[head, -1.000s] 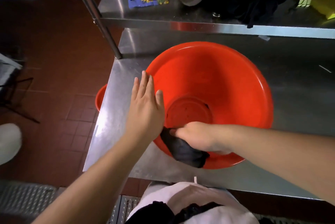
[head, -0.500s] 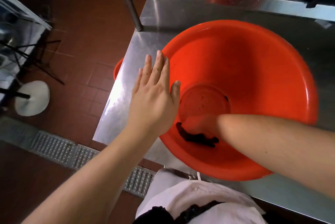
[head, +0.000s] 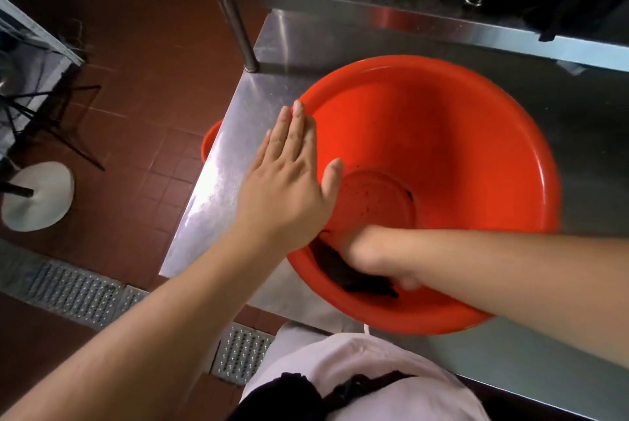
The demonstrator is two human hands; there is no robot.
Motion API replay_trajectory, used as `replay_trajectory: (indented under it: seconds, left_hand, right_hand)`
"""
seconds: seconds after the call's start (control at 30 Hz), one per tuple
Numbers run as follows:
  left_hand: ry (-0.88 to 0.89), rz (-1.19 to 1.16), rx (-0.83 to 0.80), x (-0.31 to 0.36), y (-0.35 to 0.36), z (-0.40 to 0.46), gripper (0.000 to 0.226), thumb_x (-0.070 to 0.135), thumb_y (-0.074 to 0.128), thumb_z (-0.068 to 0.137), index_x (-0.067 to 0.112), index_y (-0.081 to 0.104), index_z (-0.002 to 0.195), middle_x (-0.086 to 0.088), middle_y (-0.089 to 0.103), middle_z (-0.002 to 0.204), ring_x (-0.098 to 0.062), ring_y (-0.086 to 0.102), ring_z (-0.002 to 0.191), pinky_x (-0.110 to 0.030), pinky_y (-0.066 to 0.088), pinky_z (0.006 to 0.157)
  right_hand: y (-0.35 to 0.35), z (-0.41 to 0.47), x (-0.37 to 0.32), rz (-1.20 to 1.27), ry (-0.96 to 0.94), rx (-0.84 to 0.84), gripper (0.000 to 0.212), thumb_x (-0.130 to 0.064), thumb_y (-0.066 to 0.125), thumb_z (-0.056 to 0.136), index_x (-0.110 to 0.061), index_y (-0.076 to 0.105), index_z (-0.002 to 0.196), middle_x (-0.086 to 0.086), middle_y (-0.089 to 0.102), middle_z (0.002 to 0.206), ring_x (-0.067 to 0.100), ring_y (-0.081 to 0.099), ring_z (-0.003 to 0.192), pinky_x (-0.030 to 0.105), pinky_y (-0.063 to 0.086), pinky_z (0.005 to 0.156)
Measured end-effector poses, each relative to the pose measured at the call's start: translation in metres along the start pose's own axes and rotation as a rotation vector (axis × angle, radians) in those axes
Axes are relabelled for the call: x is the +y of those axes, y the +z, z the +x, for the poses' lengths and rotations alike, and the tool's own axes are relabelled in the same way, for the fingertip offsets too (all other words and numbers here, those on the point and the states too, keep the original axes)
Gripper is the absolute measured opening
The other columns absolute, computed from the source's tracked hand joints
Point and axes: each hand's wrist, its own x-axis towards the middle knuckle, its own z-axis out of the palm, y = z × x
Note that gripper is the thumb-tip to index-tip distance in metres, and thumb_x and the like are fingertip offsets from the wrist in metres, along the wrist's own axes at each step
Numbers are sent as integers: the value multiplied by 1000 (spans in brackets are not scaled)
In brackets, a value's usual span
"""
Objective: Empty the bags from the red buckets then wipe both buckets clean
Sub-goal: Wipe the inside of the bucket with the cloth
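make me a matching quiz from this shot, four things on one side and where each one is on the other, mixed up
Things
1. left hand
2. dark cloth
3. second red bucket
4. white round base

Places
A. on the tiled floor, far left
B. flat on the big bucket's left rim
C. inside the big bucket, under the right hand
D. peeking out beyond the table's left edge

Pairs: 1-B, 2-C, 3-D, 4-A
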Motion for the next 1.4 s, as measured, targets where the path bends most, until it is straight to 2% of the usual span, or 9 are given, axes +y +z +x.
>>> replay_trajectory:
  seconds: [0.1, 0.23, 0.43, 0.53, 0.67, 0.83, 1.07, 1.23, 1.4]
  left_hand:
    - [-24, 14, -21, 2, 5, -1, 83, 61, 7, 105, 7, 14, 167, -6, -3, 177, -17, -10, 163, -37, 0, 133]
    - [-22, 25, 7, 3, 9, -4, 82, 61, 8, 106, 7, 15, 167, -6, -3, 177, -17, -9, 163, -35, -2, 132]
    - [-41, 25, 46, 5, 13, -5, 77, 56, 18, 108, 7, 19, 167, -7, 4, 177, -18, -1, 164, -33, 1, 131]
    - [-26, 55, 48, 1, 13, -6, 75, 54, 21, 108, 7, 18, 167, -7, 4, 177, -18, -1, 164, -35, 4, 132]
    - [2, 57, 88, 3, 15, -5, 72, 51, 25, 109, 6, 22, 166, -8, 9, 177, -20, 4, 164, -40, 12, 133]
    - [14, 69, 104, 5, 18, -4, 71, 50, 26, 110, 6, 22, 166, -8, 10, 177, -21, 5, 164, -42, 13, 133]
    - [27, 74, 75, 3, 16, -3, 72, 48, 27, 110, 5, 19, 167, -9, 8, 177, -23, 3, 164, -41, 11, 133]
    - [28, 94, 83, 1, 18, -2, 72, 47, 29, 109, 5, 19, 166, -10, 8, 177, -23, 4, 164, -42, 13, 133]
    - [37, 96, 99, -1, 21, -2, 71, 47, 32, 110, 3, 23, 165, -12, 11, 176, -24, 7, 164, -43, 16, 132]
  right_hand:
    - [-8, -32, 10, -154, -134, -15, 43, -35, 43, 107, -21, 73, 80, -4, 70, 73, 4, 64, 68, 19, 43, 68]
    - [-27, -43, 28, -300, -75, -17, 33, -9, 37, 107, -3, 59, 131, 24, 58, 123, 36, 56, 110, 33, 35, 78]
    - [-21, 5, 37, -672, 137, -101, 55, -55, 32, 102, -18, 70, 88, 11, 65, 80, 26, 59, 62, 27, 39, 53]
    - [-12, 54, 36, -682, 204, -123, 48, -32, 31, 108, -5, 70, 113, 16, 69, 113, 32, 67, 98, 32, 51, 81]
    - [-4, 93, 35, -628, 205, -88, 34, -18, 39, 103, -5, 69, 114, 11, 64, 92, 29, 62, 81, 29, 48, 64]
    - [-8, 105, 40, -608, 191, 1, 35, -21, 50, 101, -10, 63, 131, 13, 63, 131, 33, 61, 120, 37, 51, 95]
    - [-6, 75, 32, -372, 155, -66, 34, -20, 42, 101, -7, 69, 87, 13, 60, 74, 23, 55, 54, 24, 41, 49]
    - [-17, 9, 33, -618, -11, -76, 47, -52, 35, 105, -16, 66, 97, 2, 63, 79, 17, 58, 65, 25, 40, 57]
    - [-46, -30, 46, -918, -54, -174, 48, -47, 28, 108, -17, 56, 133, 17, 59, 134, 35, 57, 119, 39, 45, 99]
